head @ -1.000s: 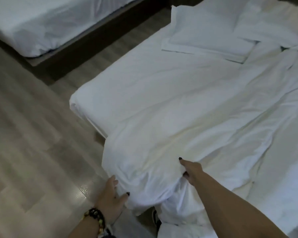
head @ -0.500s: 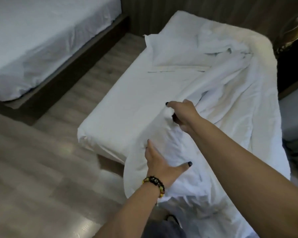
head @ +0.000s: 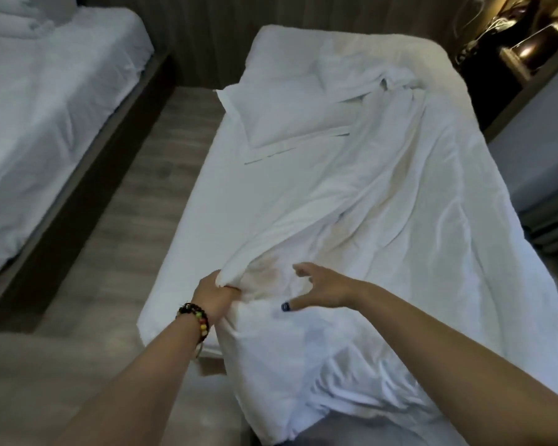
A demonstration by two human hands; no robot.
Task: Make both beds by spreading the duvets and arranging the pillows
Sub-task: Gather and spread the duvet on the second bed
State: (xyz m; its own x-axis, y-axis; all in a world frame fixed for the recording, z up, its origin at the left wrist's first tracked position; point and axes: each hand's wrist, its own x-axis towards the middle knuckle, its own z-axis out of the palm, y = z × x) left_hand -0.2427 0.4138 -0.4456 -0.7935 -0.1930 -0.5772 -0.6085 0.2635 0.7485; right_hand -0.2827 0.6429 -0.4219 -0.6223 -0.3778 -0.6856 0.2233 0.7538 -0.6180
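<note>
A rumpled white duvet point(head: 409, 201) lies bunched along the right half of the near bed point(head: 207, 220), with its foot end hanging over the bed's end. My left hand point(head: 215, 292), with a bead bracelet on the wrist, grips a raised fold of the duvet near the foot. My right hand point(head: 319, 289) hovers just right of that fold, fingers spread and holding nothing. A white pillow point(head: 287, 114) lies at the head of the bed, with a second pillow point(head: 281, 57) behind it. The other bed point(head: 45, 101) stands at the left under a smooth white cover.
A strip of wooden floor point(head: 132, 201) runs between the two beds. The left bed's dark frame point(head: 62, 201) borders it. A dark shelf point(head: 509, 56) with a lit lamp stands at the upper right, beside the near bed's head.
My right hand let go of the duvet fold and opened. My left hand moved up and took hold of that fold. The view rose to show the whole bed.
</note>
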